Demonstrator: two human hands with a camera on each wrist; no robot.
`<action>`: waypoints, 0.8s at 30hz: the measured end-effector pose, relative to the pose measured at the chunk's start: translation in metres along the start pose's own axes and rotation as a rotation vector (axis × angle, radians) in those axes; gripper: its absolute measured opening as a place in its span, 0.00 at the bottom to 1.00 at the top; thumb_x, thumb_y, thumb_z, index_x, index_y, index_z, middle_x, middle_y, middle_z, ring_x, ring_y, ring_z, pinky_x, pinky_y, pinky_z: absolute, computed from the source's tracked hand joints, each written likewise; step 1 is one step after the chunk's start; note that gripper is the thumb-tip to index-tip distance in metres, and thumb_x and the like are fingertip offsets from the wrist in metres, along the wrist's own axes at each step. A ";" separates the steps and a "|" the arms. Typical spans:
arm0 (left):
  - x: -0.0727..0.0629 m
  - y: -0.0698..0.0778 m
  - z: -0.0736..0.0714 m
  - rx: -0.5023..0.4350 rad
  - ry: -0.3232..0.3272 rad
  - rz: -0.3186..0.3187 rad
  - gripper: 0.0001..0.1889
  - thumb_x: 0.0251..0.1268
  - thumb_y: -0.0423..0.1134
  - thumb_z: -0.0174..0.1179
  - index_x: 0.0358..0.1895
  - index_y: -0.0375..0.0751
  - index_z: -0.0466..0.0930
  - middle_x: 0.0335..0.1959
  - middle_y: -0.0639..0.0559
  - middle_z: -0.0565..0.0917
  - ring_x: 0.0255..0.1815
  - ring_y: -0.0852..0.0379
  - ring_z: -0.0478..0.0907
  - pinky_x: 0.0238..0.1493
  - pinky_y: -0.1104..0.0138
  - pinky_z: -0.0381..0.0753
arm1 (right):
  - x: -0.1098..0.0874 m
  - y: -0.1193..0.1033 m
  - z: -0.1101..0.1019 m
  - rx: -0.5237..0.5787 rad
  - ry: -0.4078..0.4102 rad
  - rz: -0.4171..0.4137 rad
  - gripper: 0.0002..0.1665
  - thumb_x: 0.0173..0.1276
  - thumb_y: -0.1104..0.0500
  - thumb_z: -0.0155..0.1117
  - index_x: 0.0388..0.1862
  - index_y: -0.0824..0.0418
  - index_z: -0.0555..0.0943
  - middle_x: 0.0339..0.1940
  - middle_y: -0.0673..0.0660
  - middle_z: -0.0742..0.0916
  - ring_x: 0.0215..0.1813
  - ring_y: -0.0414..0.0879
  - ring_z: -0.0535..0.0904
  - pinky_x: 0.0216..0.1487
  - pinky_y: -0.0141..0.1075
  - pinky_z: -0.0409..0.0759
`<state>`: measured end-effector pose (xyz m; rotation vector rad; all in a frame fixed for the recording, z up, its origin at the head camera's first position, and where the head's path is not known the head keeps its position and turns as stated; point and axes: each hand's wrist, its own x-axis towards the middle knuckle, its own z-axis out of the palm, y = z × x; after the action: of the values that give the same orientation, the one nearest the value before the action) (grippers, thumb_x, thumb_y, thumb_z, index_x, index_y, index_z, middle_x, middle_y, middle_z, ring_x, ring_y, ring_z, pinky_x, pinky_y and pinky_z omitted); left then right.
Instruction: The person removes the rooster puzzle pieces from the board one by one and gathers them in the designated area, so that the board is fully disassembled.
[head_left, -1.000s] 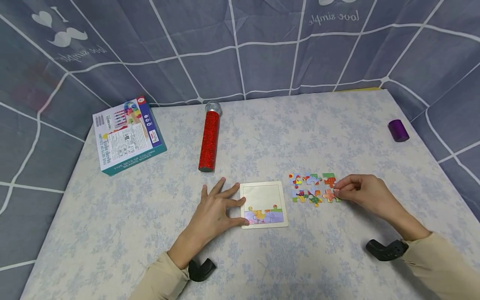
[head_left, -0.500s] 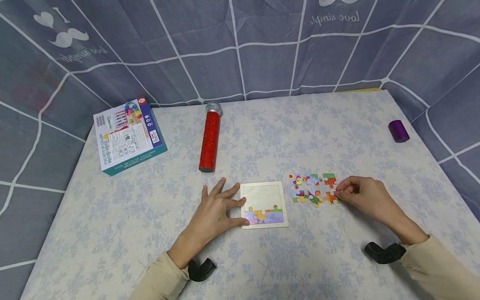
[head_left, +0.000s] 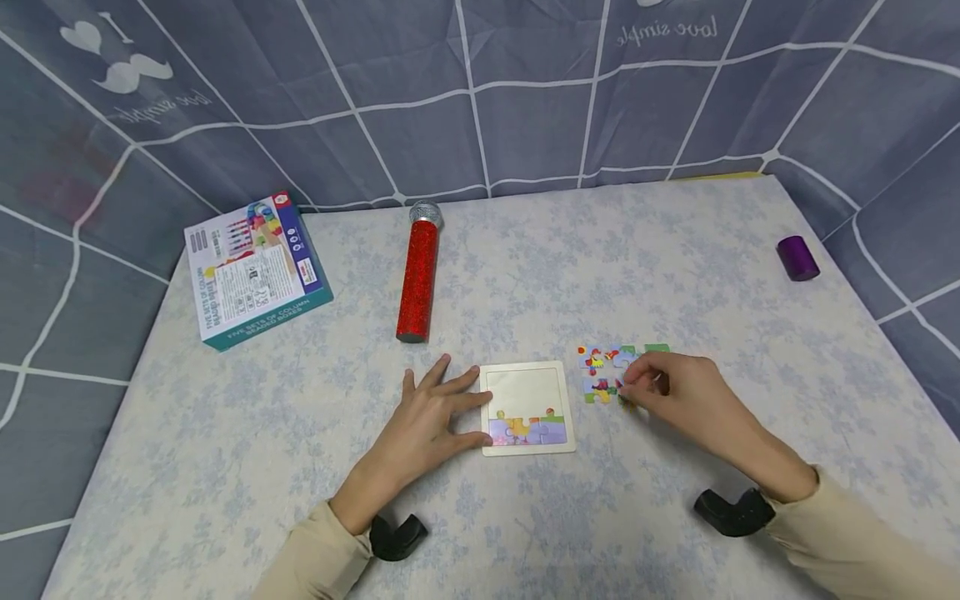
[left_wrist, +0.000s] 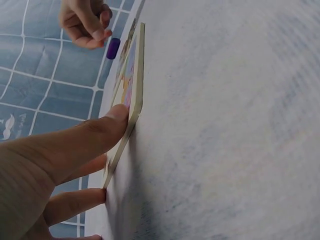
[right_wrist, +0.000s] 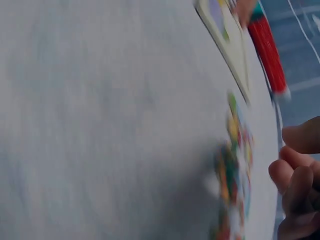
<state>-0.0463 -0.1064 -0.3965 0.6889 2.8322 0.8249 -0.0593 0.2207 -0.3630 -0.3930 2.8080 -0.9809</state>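
The left hand (head_left: 431, 421), fingers spread and loosely straight, rests against a shallow white tray (head_left: 525, 390) at its right, the thumb on the near corner and a fingertip on the side rim. Inside the tray, a row of joined puzzle pieces (head_left: 552, 432) fills the strip nearest the person; the pale floor shows beyond it.

The right hand (head_left: 693, 408) has its fingers bent and thumb and fingertips drawn close together over the loose puzzle pieces (head_left: 595, 360); whether it pinches one I cannot tell. These lie in colourful rows on the tablecloth (head_left: 600, 517), just left of that hand and partly hidden by it.

A narrow strip of cloth separates the tray's right edge from the pieces. Wider cloth runs from both hands toward the person and beyond them to the table's far edge, where a grey curtain (head_left: 525, 133) hangs. Ahead of the left hand lies a red microphone (head_left: 417, 279), and farther left a closed box (head_left: 258, 271). A purple cylinder (head_left: 798, 258) lies beyond the right hand, near the table's right edge.
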 end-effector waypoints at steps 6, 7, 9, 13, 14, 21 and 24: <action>0.003 -0.001 -0.004 0.067 -0.011 0.012 0.35 0.47 0.53 0.77 0.62 0.48 0.80 0.66 0.47 0.75 0.73 0.35 0.59 0.62 0.25 0.48 | 0.006 -0.023 0.031 0.035 -0.088 -0.144 0.08 0.58 0.67 0.72 0.35 0.57 0.85 0.26 0.42 0.80 0.27 0.35 0.72 0.29 0.30 0.73; 0.004 -0.002 -0.006 0.086 -0.016 0.016 0.35 0.47 0.53 0.76 0.62 0.49 0.81 0.67 0.48 0.75 0.73 0.35 0.61 0.62 0.26 0.49 | 0.008 -0.027 0.036 0.047 -0.100 -0.166 0.08 0.57 0.67 0.72 0.36 0.58 0.85 0.27 0.42 0.80 0.28 0.34 0.72 0.30 0.30 0.74; 0.008 -0.003 -0.010 0.118 -0.033 0.031 0.34 0.47 0.54 0.76 0.61 0.49 0.81 0.68 0.48 0.74 0.72 0.35 0.61 0.62 0.27 0.50 | 0.011 -0.035 0.044 0.060 -0.123 -0.200 0.09 0.57 0.67 0.72 0.37 0.59 0.85 0.28 0.42 0.81 0.29 0.35 0.73 0.30 0.30 0.74; 0.019 -0.009 -0.017 0.130 -0.086 0.073 0.35 0.45 0.54 0.77 0.61 0.50 0.81 0.71 0.49 0.70 0.74 0.35 0.58 0.64 0.29 0.51 | 0.018 -0.051 0.061 0.046 -0.162 -0.261 0.11 0.57 0.66 0.72 0.40 0.63 0.86 0.29 0.45 0.81 0.30 0.37 0.73 0.31 0.29 0.74; 0.021 -0.010 -0.019 0.122 -0.102 0.083 0.35 0.45 0.54 0.77 0.62 0.51 0.81 0.71 0.49 0.69 0.75 0.35 0.56 0.65 0.30 0.51 | 0.019 -0.054 0.065 0.029 -0.168 -0.274 0.12 0.57 0.66 0.73 0.41 0.64 0.86 0.30 0.46 0.81 0.30 0.37 0.73 0.31 0.29 0.74; 0.030 -0.017 -0.023 0.112 -0.171 0.118 0.35 0.43 0.55 0.78 0.61 0.54 0.82 0.72 0.50 0.69 0.76 0.35 0.54 0.68 0.35 0.53 | 0.023 -0.069 0.083 -0.080 -0.173 -0.326 0.16 0.56 0.64 0.76 0.43 0.66 0.85 0.30 0.49 0.79 0.31 0.38 0.70 0.34 0.30 0.74; 0.031 -0.017 -0.022 0.120 -0.174 0.113 0.35 0.43 0.55 0.77 0.60 0.53 0.82 0.71 0.50 0.70 0.75 0.35 0.55 0.68 0.35 0.54 | 0.023 -0.073 0.085 -0.092 -0.183 -0.315 0.16 0.55 0.64 0.76 0.43 0.66 0.86 0.31 0.49 0.80 0.31 0.38 0.71 0.34 0.30 0.74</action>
<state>-0.0852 -0.1159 -0.3864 0.8975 2.7236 0.5811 -0.0481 0.1091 -0.3849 -0.9102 2.6805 -0.8195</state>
